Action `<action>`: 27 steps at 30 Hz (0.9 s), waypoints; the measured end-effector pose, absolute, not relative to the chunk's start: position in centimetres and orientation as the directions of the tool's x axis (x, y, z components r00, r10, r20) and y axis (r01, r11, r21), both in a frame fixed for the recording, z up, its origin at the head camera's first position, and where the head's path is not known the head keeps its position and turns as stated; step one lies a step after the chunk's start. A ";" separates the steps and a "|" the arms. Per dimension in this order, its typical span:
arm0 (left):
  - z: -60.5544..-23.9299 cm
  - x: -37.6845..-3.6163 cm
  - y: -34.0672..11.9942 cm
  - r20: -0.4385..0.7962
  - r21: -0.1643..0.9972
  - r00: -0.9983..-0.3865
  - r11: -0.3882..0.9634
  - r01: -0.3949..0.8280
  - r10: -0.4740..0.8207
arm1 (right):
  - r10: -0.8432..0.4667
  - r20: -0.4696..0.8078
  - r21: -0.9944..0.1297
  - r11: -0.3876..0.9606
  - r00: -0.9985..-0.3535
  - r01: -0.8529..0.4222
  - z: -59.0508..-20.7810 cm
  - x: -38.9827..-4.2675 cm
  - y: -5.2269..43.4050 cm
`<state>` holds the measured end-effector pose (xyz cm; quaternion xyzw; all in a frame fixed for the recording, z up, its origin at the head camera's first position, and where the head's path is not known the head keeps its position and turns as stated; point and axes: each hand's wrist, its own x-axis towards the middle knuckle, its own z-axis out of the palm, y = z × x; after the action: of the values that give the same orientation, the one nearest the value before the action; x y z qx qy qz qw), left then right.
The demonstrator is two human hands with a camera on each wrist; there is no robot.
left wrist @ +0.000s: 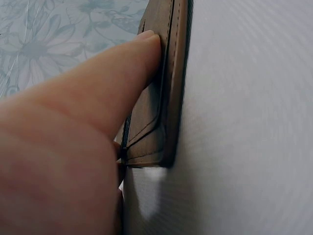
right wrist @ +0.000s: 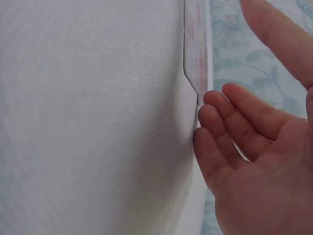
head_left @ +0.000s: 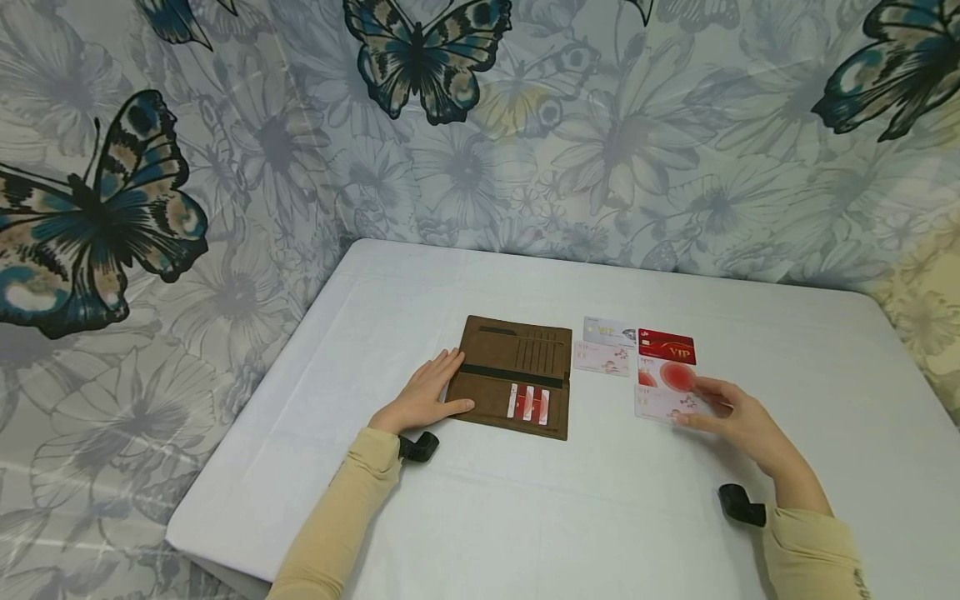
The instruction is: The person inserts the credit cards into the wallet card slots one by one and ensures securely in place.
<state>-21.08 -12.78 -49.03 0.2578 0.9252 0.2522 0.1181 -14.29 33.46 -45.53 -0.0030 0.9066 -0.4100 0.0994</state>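
A brown wallet (head_left: 517, 350) lies unfolded on the table, with several red-and-white cards (head_left: 528, 404) tucked into the slots of its near half. My left hand (head_left: 423, 392) rests on the wallet's left side, fingers extended; in the left wrist view its thumb lies on the wallet edge. To the right, a red VIP card (head_left: 666, 344) overlaps a card with a red circle (head_left: 660, 375) and a pale pink card (head_left: 655, 406). At these cards' right edge is my right hand (head_left: 738, 421), fingers loosely bent, thumb near the pale card's lower corner. In the right wrist view its thumb and fingers are apart.
Between the wallet and the red cards lie a silver VIP card (head_left: 609, 330) and another pale pink card (head_left: 602, 358). A white cloth covers the table (head_left: 525, 517). Butterfly-patterned fabric (head_left: 465, 192) hangs behind the table and to its left.
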 end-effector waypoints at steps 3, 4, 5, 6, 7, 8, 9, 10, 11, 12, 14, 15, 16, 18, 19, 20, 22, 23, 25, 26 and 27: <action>-49.1 -21.1 -12.8 -0.088 0.525 -0.839 0.741 0.419 0.537 | -0.092 -0.163 -0.742 0.668 -0.982 0.060 -45.7 -14.3 33.6; -49.1 -21.0 -12.8 -0.092 0.523 -0.839 0.743 0.418 0.537 | -0.092 -0.160 -0.740 0.670 -0.983 0.058 -45.7 -14.3 33.6; -49.1 -21.0 -12.8 -0.088 0.525 -0.838 0.740 0.420 0.538 | -0.091 -0.158 -0.735 0.676 -0.983 0.055 -45.8 -14.3 33.6; -49.1 -21.0 -12.8 -0.086 0.526 -0.838 0.739 0.421 0.539 | -0.087 -0.158 -0.729 0.682 -0.984 0.057 -45.8 -14.3 33.6; -49.1 -21.0 -12.8 -0.085 0.527 -0.837 0.737 0.422 0.540 | -0.082 -0.159 -0.721 0.690 -0.984 0.059 -45.9 -14.3 33.6; -49.1 -21.0 -12.8 -0.085 0.528 -0.837 0.737 0.422 0.540 | -0.076 -0.162 -0.712 0.699 -0.984 0.064 -45.9 -14.3 33.6; -49.1 -21.0 -12.8 -0.085 0.527 -0.837 0.737 0.423 0.541 | -0.069 -0.165 -0.704 0.707 -0.984 0.069 -46.0 -14.3 33.6; -49.1 -21.0 -12.8 -0.087 0.526 -0.837 0.738 0.422 0.540 | -0.063 -0.168 -0.698 0.712 -0.984 0.074 -46.0 -14.3 33.5; -49.1 -21.0 -12.8 -0.088 0.526 -0.837 0.739 0.421 0.540 | -0.056 -0.171 -0.690 0.719 -0.984 0.079 -46.0 -14.3 33.5; -49.1 -21.1 -12.8 -0.091 0.524 -0.837 0.741 0.420 0.539 | -0.051 -0.172 -0.685 0.724 -0.984 0.082 -46.1 -14.3 33.4; -49.0 -21.0 -12.8 -0.093 0.521 -0.838 0.743 0.420 0.538 | -0.040 -0.178 -0.670 0.736 -0.983 0.092 -46.1 -14.3 33.3; -49.0 -21.0 -12.8 -0.088 0.523 -0.838 0.741 0.422 0.539 | -0.037 -0.180 -0.666 0.740 -0.983 0.094 -46.1 -14.2 33.3; -49.0 -21.0 -12.8 -0.084 0.523 -0.838 0.739 0.424 0.540 | -0.034 -0.180 -0.661 0.744 -0.983 0.095 -46.1 -14.2 33.3; -49.0 -21.0 -12.8 -0.080 0.523 -0.838 0.738 0.426 0.540 | -0.032 -0.177 -0.653 0.751 -0.984 0.093 -46.2 -14.2 33.3; -49.0 -21.0 -12.8 -0.077 0.525 -0.838 0.736 0.427 0.540 | -0.033 -0.173 -0.651 0.754 -0.984 0.089 -46.2 -14.2 33.3; -49.0 -21.0 -12.8 -0.073 0.527 -0.838 0.734 0.428 0.541 | -0.034 -0.168 -0.649 0.756 -0.985 0.084 -46.2 -14.2 33.2; -49.1 -21.0 -12.8 -0.072 0.529 -0.838 0.733 0.428 0.541 | -0.040 -0.157 -0.646 0.760 -0.987 0.071 -46.3 -14.2 33.3; -49.1 -21.1 -12.8 -0.077 0.529 -0.838 0.735 0.425 0.540 | -0.041 -0.155 -0.644 0.762 -0.987 0.069 -46.4 -14.2 33.3; -49.2 -21.1 -12.8 -0.078 0.527 -0.838 0.736 0.425 0.540 | -0.039 -0.155 -0.639 0.766 -0.987 0.070 -46.6 -14.2 33.3; -49.2 -21.1 -12.8 -0.081 0.525 -0.838 0.738 0.425 0.539 | -0.035 -0.158 -0.636 0.768 -0.987 0.074 -46.7 -14.3 33.3; -49.2 -21.1 -12.8 -0.079 0.524 -0.838 0.738 0.425 0.540 | -0.032 -0.161 -0.631 0.772 -0.986 0.078 -46.8 -14.3 33.3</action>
<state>-21.13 -12.83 -49.20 0.2607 0.9251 0.2514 0.1138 -14.31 33.33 -46.75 0.0122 0.9376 -0.3378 0.0815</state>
